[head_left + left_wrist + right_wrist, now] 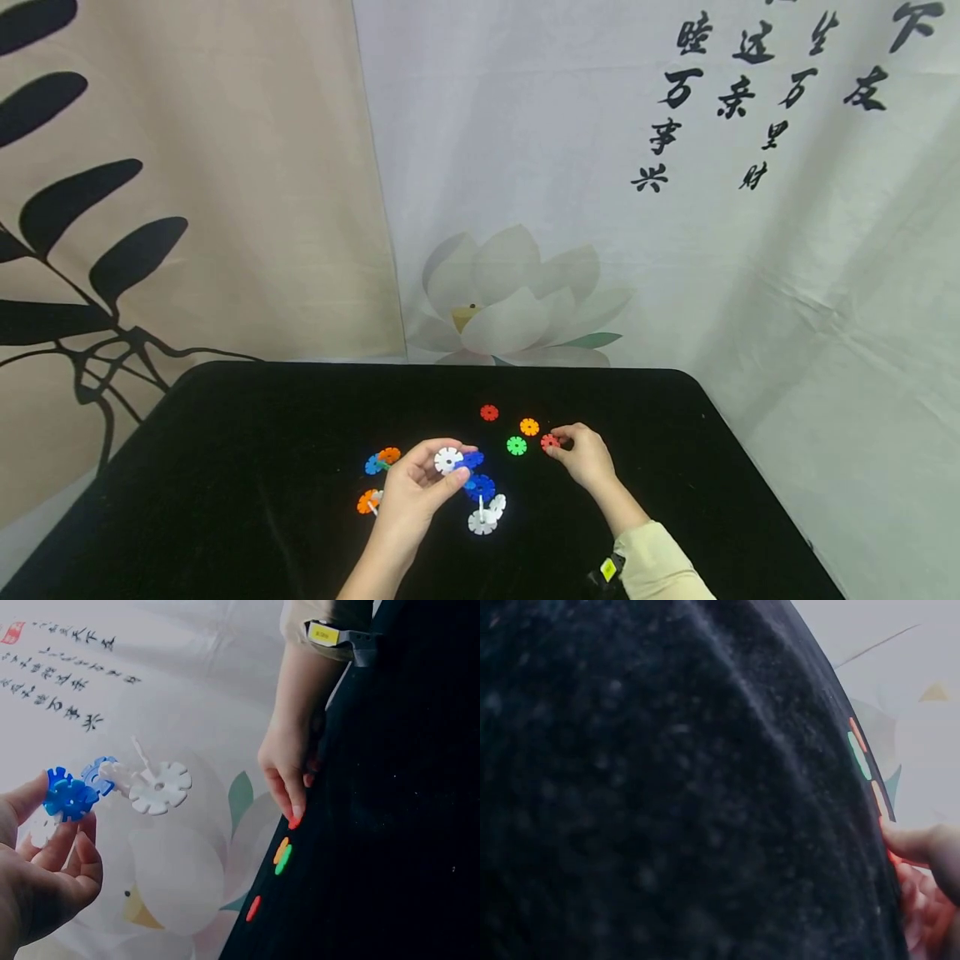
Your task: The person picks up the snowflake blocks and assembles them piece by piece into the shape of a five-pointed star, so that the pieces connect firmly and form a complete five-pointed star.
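Observation:
My left hand [417, 485] pinches a joined chain of notched plastic snowflake discs above the table. Blue discs [481, 488] sit between its white discs [482, 522]. In the left wrist view, the thumb and fingers grip the blue disc [69, 796] at one end, and a white disc [161, 787] sticks out at the far end. Over on the right, my right hand [588, 458] has its thumb and fingertip on the edges of a red disc [551, 442] at the tabletop. That red disc is mostly covered in the right wrist view, where the thumb [919, 844] shows.
Near the red disc lie a green disc [517, 446], an orange disc [529, 427] and another red disc [489, 412]. Left of my left hand are a blue-and-orange joined piece [373, 464] and an orange-and-white one [367, 502]. A black cloth covers the table [225, 467]; a printed curtain [525, 150] hangs behind.

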`<action>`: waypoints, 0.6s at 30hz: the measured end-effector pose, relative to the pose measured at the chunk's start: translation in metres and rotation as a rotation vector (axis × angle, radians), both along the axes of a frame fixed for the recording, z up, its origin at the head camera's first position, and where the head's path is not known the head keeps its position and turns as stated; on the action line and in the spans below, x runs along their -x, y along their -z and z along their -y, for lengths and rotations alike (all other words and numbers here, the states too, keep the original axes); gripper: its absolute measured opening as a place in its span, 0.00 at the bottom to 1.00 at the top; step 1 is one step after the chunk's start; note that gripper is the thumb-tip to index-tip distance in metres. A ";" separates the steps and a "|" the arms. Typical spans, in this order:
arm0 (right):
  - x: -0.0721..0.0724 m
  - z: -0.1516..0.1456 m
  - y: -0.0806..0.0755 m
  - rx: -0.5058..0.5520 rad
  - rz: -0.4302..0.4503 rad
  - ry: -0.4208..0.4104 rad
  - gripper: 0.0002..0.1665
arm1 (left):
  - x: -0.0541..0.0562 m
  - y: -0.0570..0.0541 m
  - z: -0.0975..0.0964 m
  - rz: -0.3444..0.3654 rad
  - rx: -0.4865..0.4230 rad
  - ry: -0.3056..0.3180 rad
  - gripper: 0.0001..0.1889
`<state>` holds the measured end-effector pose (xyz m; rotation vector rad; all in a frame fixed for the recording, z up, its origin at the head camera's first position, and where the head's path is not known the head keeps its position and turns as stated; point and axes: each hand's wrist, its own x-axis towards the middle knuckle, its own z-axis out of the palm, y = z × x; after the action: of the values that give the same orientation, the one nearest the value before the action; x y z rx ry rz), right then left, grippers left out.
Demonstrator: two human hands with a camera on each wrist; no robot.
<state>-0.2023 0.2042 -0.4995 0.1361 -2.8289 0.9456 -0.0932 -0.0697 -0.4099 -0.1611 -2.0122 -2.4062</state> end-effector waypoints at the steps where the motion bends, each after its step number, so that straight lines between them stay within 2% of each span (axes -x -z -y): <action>1: 0.000 0.000 0.001 0.001 0.000 0.005 0.14 | 0.000 0.000 0.000 -0.002 0.003 -0.002 0.16; 4: 0.000 0.000 0.002 0.023 0.000 0.019 0.14 | 0.000 0.000 0.000 -0.003 0.019 0.000 0.15; 10: -0.003 0.000 0.001 0.134 -0.017 0.044 0.09 | 0.002 0.002 0.000 0.014 0.050 0.018 0.16; 18: -0.012 0.002 -0.008 0.254 -0.104 0.061 0.08 | 0.001 0.003 -0.001 -0.041 0.060 0.075 0.16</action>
<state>-0.1901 0.2020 -0.4914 0.0658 -2.5772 1.2341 -0.0945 -0.0683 -0.4131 -0.2893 -2.0982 -2.3648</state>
